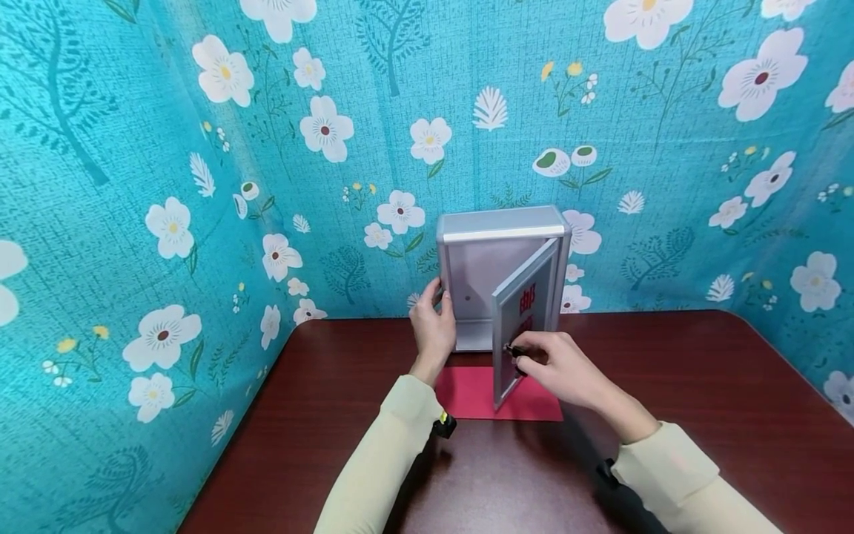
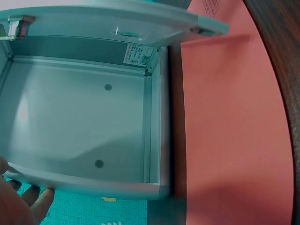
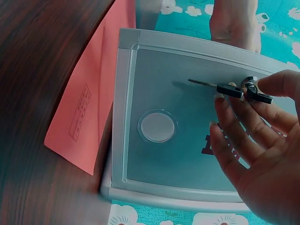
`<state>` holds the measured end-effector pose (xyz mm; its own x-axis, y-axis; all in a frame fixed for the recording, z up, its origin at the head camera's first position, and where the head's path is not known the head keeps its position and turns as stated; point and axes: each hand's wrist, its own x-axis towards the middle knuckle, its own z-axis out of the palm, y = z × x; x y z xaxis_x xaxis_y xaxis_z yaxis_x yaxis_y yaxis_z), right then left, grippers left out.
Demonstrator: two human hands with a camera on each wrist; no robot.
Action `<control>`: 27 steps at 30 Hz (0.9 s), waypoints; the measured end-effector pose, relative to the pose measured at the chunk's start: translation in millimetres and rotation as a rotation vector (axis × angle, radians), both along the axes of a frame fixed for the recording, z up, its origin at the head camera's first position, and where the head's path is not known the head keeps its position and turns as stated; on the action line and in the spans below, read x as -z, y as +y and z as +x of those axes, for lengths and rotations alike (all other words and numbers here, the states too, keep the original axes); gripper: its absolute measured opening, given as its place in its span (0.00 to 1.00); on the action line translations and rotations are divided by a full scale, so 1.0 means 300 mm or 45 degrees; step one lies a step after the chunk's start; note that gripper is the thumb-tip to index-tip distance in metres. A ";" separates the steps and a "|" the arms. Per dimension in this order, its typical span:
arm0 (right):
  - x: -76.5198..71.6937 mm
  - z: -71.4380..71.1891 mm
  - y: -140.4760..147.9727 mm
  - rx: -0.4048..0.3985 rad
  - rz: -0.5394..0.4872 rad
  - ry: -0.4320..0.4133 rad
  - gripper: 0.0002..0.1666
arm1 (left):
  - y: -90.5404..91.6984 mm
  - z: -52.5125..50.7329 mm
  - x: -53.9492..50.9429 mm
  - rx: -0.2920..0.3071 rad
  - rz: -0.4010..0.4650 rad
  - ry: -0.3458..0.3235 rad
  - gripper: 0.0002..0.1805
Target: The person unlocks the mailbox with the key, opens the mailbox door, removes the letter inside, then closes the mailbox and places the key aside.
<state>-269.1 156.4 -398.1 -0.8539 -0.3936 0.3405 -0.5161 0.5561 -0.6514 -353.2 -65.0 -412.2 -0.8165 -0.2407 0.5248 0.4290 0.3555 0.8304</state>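
Note:
A silver-grey metal box stands upright on the table, its front door swung outward on the right side. My left hand grips the box's left wall, with the thumb near the front edge and the fingers along the outside. At the door's lock, my right hand pinches a black-headed key. A second key hangs on the same ring, its blade sticking out over the door. Red lettering marks the door's face. Inside, the box shows a bare back panel and a label.
A red paper sheet lies flat on the dark wooden table, in front of and partly under the open door. Flowered turquoise cloth hangs right behind the box and along both sides.

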 end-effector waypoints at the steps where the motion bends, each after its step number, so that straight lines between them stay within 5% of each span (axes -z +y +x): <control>1: -0.001 -0.001 -0.003 0.004 0.003 0.002 0.12 | 0.001 0.000 -0.001 0.004 0.003 -0.001 0.21; 27: 0.000 -0.041 -0.071 0.027 0.045 0.002 0.13 | 0.002 0.002 -0.003 -0.009 0.014 -0.006 0.21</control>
<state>-281.3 135.3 -398.1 -0.8617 -0.3872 0.3279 -0.5048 0.5894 -0.6307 -352.6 -64.2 -411.3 -0.8172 -0.2521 0.5183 0.4228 0.3489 0.8364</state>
